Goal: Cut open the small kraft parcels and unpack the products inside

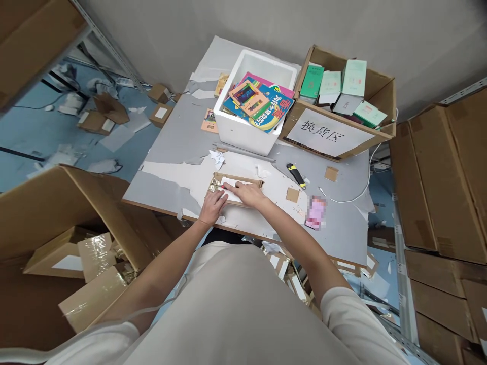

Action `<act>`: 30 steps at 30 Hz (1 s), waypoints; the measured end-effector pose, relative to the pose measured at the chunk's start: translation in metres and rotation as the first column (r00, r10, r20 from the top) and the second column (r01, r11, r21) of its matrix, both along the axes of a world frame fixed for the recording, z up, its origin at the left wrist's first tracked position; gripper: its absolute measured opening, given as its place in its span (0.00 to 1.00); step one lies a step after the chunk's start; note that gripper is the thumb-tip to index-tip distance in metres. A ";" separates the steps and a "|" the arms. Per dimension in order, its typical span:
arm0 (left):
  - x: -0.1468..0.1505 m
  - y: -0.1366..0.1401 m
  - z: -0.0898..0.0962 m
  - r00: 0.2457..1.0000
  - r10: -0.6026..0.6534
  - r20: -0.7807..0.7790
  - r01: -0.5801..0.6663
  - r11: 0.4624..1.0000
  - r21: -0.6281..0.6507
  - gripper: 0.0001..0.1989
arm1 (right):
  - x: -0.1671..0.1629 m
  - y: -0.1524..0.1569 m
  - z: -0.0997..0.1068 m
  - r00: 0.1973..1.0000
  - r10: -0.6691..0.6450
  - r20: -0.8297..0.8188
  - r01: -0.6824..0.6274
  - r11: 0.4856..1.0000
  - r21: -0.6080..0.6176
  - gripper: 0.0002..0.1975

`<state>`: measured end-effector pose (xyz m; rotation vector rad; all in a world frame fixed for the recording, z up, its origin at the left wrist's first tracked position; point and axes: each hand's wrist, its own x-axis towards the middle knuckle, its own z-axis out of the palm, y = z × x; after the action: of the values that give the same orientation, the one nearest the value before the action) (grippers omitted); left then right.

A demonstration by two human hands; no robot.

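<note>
A small flat cardboard box (pixel 257 181) lies on the table right before me, with a white label (pixel 230 181) on its top and shiny tape (pixel 214 184) over its left end. My left hand (pixel 213 207) grips the near left edge of this box, fingers bent onto its top. Across the label lies my right hand (pixel 248 193), its index finger stretched towards the left hand's fingertips. The right palm hides part of the box. Beyond the box is a crumpled scrap of white paper (pixel 217 158). A black and yellow box cutter (pixel 296 175) lies to the right.
A white foam box (pixel 243 133) of books and an open carton (pixel 388 109) of green-and-white boxes stand at the back. A blurred pink phone-like thing (pixel 315 213), cardboard squares (pixel 292 194) and a white cable (pixel 355 199) lie right. A large carton (pixel 102 203) stands left; shelving (pixel 399 253) is right.
</note>
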<state>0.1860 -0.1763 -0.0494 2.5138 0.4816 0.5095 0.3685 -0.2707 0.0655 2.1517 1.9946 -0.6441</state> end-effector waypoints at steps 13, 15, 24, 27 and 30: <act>-0.002 0.004 0.000 0.998 -0.066 -0.002 0.066 0.998 0.017 0.14 | -0.008 -0.004 0.010 0.997 -0.041 0.068 0.046 0.996 -0.081 0.31; -0.003 0.006 -0.002 0.996 -0.080 0.030 0.079 0.996 0.043 0.13 | -0.012 -0.003 0.012 0.996 -0.056 0.075 0.063 0.993 -0.099 0.31; -0.007 0.012 -0.007 0.987 -0.134 0.083 0.118 0.977 0.175 0.13 | -0.018 0.002 0.012 0.990 -0.095 0.100 0.110 0.981 -0.161 0.31; -0.007 0.008 -0.007 0.985 -0.157 0.072 0.139 0.967 0.212 0.13 | -0.017 -0.009 0.016 0.990 -0.073 0.121 0.099 0.970 -0.222 0.30; -0.007 0.007 -0.005 0.986 -0.163 0.047 0.151 0.970 0.193 0.13 | -0.012 -0.025 0.026 0.988 -0.082 0.131 0.113 0.961 -0.251 0.31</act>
<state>0.1789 -0.1694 -0.0541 2.6792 0.2160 0.5949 0.3570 -0.2955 0.0917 2.0876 1.6522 -0.7256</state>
